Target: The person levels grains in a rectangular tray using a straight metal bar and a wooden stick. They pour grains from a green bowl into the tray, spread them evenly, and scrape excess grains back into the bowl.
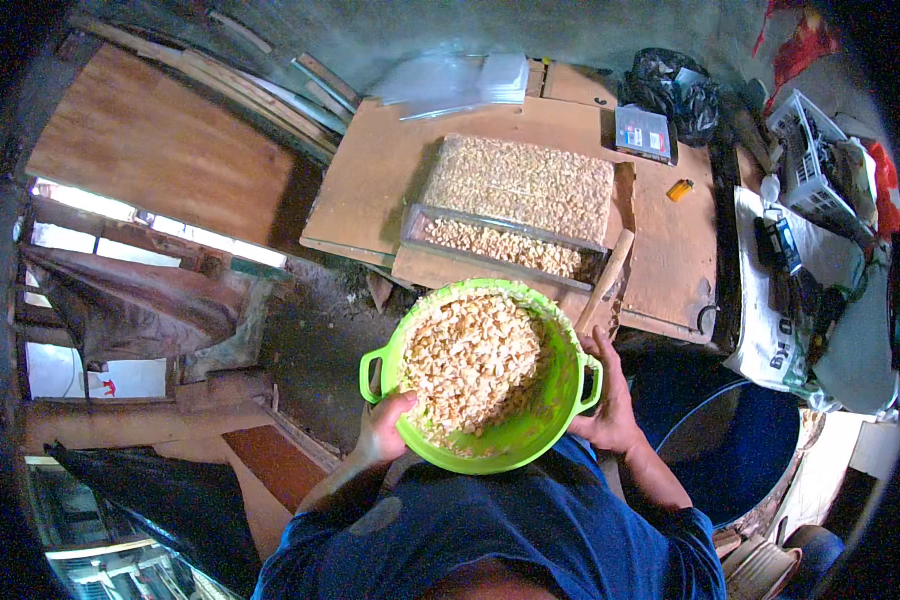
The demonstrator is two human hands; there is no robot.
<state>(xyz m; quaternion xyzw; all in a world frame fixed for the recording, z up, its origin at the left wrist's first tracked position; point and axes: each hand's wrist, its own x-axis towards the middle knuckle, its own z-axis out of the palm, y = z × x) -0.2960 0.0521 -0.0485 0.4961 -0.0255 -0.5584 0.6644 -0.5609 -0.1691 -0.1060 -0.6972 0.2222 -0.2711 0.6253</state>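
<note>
Close to my body I hold a green plastic basin (pixel 529 442) with two handles, partly filled with pale chopped pieces that look like nuts (pixel 472 360). My left hand (pixel 387 429) grips its left rim, thumb on top, below the left handle. My right hand (pixel 607 401) supports the right side beside the other handle. Beyond the basin, a slab of the same pale pieces (pixel 521 180) lies on the wooden table. Along its near edge is a clear-walled frame (pixel 420 232) with loose pieces inside. A wooden stick or handle (pixel 607 274) rests at the frame's right corner.
On the table (pixel 360 180) lie clear plastic sheets (pixel 457 82), a flat plastic box (pixel 643 133), an orange lighter (pixel 679 190) and a black plastic bag (pixel 671 97). A white crate (pixel 806 165) stands at right, above a large dark blue drum (pixel 735 450). Wooden boards (pixel 165 135) lean at left.
</note>
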